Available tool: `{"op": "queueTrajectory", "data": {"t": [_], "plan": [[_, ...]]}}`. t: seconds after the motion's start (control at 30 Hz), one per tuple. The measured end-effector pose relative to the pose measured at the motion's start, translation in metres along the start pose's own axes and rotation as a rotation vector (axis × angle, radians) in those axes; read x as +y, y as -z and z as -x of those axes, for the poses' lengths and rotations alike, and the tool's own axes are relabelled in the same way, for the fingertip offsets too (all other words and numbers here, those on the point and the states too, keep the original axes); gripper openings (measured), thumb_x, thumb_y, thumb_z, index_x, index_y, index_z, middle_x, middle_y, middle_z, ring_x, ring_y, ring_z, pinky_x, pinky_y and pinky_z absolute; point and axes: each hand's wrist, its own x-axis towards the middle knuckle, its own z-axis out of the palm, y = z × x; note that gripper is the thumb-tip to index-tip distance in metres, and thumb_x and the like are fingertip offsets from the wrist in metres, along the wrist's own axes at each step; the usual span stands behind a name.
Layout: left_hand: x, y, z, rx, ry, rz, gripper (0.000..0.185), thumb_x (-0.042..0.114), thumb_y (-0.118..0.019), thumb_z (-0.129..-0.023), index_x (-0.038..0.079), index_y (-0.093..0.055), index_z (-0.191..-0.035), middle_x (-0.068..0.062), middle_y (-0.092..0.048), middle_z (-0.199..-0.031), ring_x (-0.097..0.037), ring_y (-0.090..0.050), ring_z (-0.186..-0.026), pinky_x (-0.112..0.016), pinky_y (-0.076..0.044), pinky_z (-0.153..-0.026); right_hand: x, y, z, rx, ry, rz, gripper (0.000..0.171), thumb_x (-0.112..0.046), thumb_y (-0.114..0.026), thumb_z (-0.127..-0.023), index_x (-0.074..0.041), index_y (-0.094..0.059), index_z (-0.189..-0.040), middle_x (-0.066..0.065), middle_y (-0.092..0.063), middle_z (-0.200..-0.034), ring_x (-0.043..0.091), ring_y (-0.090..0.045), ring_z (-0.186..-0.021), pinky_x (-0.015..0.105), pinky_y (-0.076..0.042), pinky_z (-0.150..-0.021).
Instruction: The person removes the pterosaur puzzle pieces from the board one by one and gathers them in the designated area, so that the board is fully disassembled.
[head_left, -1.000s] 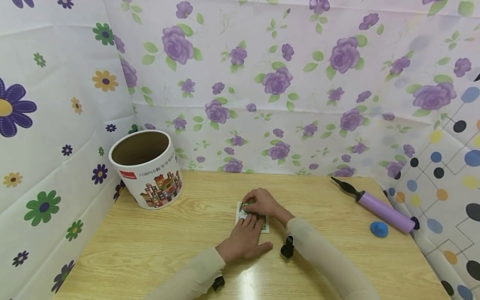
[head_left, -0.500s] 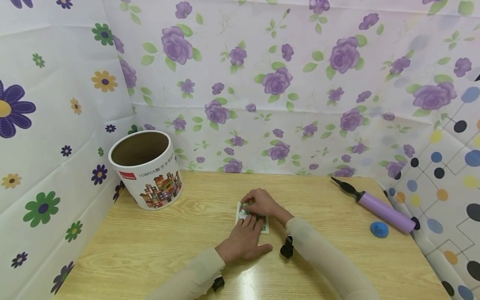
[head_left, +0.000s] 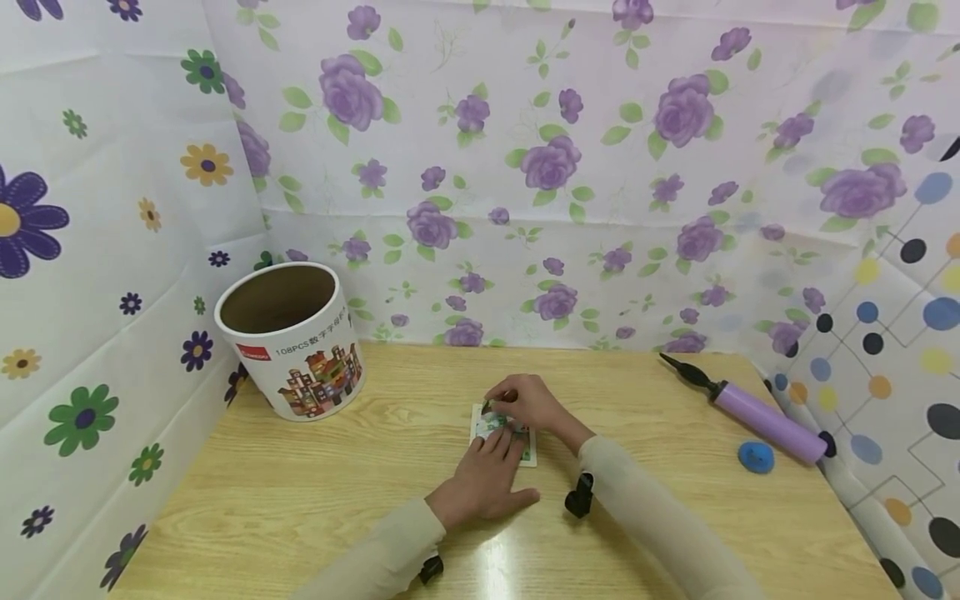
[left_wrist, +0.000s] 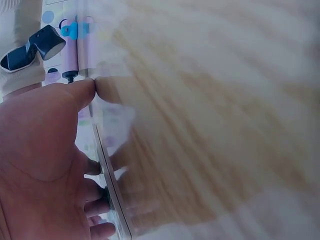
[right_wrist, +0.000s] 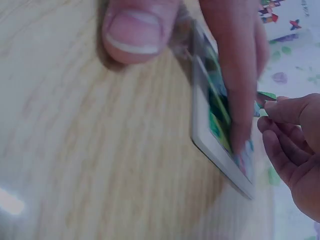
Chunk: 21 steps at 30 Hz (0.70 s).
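A small flat picture board (head_left: pixel 529 454) with a white border and green printed picture lies on the table, like a tray puzzle. My left hand (head_left: pixel 491 479) rests with its fingertips on the near part of the board, fingers extended and thumb out to the side. Over the board's far part, my right hand (head_left: pixel 528 402) pinches a thin green-edged flat piece (right_wrist: pixel 266 96) between thumb and fingers. The right wrist view shows this piece raised at an angle from the board's surface. Seen edge-on in the left wrist view, the board (left_wrist: pixel 116 197) lies under the left fingers.
A white bucket (head_left: pixel 300 375) with printed letters and a block picture stands at the back left. To the right lie a purple hand pump (head_left: pixel 768 421) with a black nozzle and a small blue object (head_left: pixel 756 457). Patterned cloths (head_left: pixel 480 167) border the wooden table (head_left: pixel 375 467).
My right hand has shifted slightly to the right, with its pinched piece tilted up, and more of the pale picture shows beneath it. The left hand has barely moved.
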Motion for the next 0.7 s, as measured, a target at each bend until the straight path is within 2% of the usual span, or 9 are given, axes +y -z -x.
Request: {"op": "queueTrajectory", "data": {"t": [0.17,0.27,0.5,0.7], "plan": [[-0.002,-0.004,-0.001,0.025,-0.002,0.005,0.09,0.07,-0.041,-0.1,0.007,-0.026,-0.162,-0.018,-0.022,-0.168,-0.033,-0.025,-0.154,-0.053,-0.03,-0.119,0.008,0.017,0.008,0.033,-0.009,-0.001,0.021,-0.014,-0.071,-0.097,-0.009,-0.078,-0.117,0.004,-0.075,-0.107,0.014,-0.072,-0.089,0.032,-0.06,-0.077],[-0.003,-0.006,-0.002,0.02,-0.002,0.021,0.089,0.069,-0.04,-0.101,0.008,-0.025,-0.163,-0.018,-0.02,-0.169,-0.033,-0.022,-0.155,-0.053,-0.027,-0.121,0.012,0.03,0.015,0.051,-0.022,0.001,0.02,-0.013,-0.072,-0.097,-0.009,-0.078,-0.115,0.005,-0.075,-0.106,0.017,-0.073,-0.09,0.034,-0.06,-0.078],[-0.003,-0.003,0.0,0.021,-0.003,0.036,0.089,0.068,-0.042,-0.1,0.008,-0.024,-0.163,-0.019,-0.018,-0.169,-0.034,-0.022,-0.155,-0.051,-0.028,-0.121,0.027,0.055,0.031,0.078,-0.079,0.033,0.017,-0.013,-0.074,-0.095,-0.013,-0.08,-0.111,0.003,-0.076,-0.103,0.018,-0.073,-0.09,0.035,-0.061,-0.077],[-0.004,-0.004,0.001,0.006,-0.006,0.06,0.089,0.069,-0.04,-0.101,0.008,-0.021,-0.164,-0.019,-0.014,-0.169,-0.034,-0.019,-0.156,-0.052,-0.026,-0.122,0.041,0.068,0.043,0.076,-0.095,0.056,0.018,-0.012,-0.075,-0.094,-0.009,-0.08,-0.111,0.004,-0.077,-0.102,0.019,-0.072,-0.093,0.038,-0.06,-0.082]]}}
